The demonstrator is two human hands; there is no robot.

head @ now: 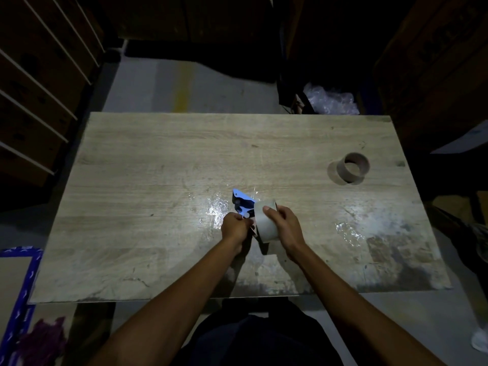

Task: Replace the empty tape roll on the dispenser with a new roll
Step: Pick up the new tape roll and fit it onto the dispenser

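Over the middle of the wooden table (158,159), my right hand (284,225) grips a new roll of pale tape (265,220), thumb on top. The roll sits against the blue and black tape dispenser (244,203), whose nose points away from me. My left hand (233,228) is closed at the dispenser's near end, pinching it or the tape's end there; which one I cannot tell. The empty brown cardboard core (353,167) stands upright at the table's far right, apart from both hands.
Shiny tape residue (348,232) marks the table near the hands and to the right. Stacked cartons (39,88) stand at left, dark boxes and crumpled plastic wrap (330,100) beyond the far edge. A blue-edged sheet (18,276) lies on the floor at lower left.
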